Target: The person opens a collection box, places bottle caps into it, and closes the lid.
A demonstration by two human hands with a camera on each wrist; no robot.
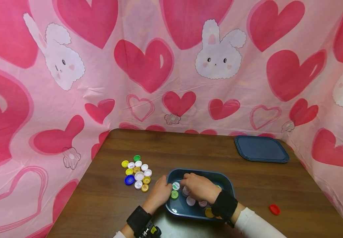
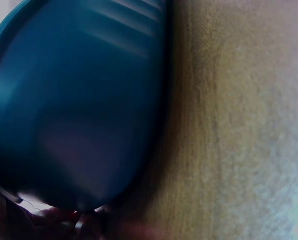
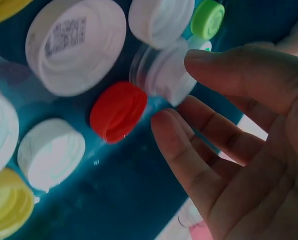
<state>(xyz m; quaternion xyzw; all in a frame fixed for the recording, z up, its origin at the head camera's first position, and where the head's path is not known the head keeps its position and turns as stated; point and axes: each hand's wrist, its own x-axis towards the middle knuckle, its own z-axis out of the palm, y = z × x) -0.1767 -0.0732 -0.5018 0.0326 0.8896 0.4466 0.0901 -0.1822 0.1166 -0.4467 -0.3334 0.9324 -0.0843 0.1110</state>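
A dark blue container (image 1: 225, 185) sits near the table's front edge with several bottle caps inside. My left hand (image 1: 165, 189) grips its left rim, next to a white-and-green cap (image 1: 175, 185) and a green cap (image 1: 174, 194). The left wrist view shows only the container's outer wall (image 2: 73, 115) close up. My right hand (image 1: 189, 183) reaches into the container, palm down over the caps. In the right wrist view this right hand (image 3: 181, 92) has relaxed fingers (image 3: 224, 75) holding nothing, one tip against a clear white cap (image 3: 161, 72), beside a red cap (image 3: 117, 111).
A cluster of yellow, white, green and blue caps (image 1: 137, 172) lies left of the container. The container's blue lid (image 1: 260, 148) rests at the back right. A lone red cap (image 1: 274, 209) lies at the front right. Pink heart-print sheeting surrounds the wooden table (image 1: 115, 198).
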